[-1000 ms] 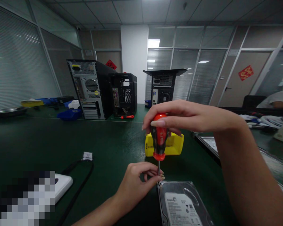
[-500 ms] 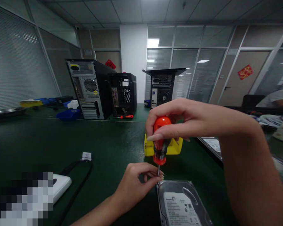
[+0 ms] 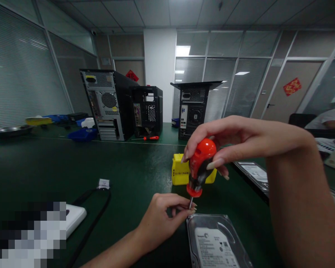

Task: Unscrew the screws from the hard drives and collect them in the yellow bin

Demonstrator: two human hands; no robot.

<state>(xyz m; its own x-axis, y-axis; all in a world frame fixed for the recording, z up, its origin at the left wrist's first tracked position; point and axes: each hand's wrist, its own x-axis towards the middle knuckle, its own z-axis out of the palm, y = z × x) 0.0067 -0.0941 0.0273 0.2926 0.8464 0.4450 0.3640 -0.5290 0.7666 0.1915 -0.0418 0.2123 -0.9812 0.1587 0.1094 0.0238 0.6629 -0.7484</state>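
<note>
My right hand [image 3: 226,145] grips the red and black handle of a screwdriver [image 3: 202,162] from above, thumb on the near side. The tool leans a little to the right, its metal shaft running down to the fingertips of my left hand [image 3: 167,214]. Those fingers are pinched around the lower shaft, at the far left corner of a hard drive [image 3: 216,238]. The drive lies label up on the green table and runs past the bottom edge of the view. My left fingers hide the screwdriver's tip, so whether it meets a screw cannot be seen.
Behind the screwdriver stands a yellow bin [image 3: 180,171]. Another hard drive [image 3: 252,173] lies to the right. Computer cases [image 3: 107,108] stand at the back, with a second red screwdriver [image 3: 151,138] before them. A white device [image 3: 75,219] and black strap lie left. Someone's sleeve shows far right.
The screwdriver's handle has tipped to the right, and my right hand's fingers have loosened and shifted around it. My left hand keeps its pinch at the drive's corner.
</note>
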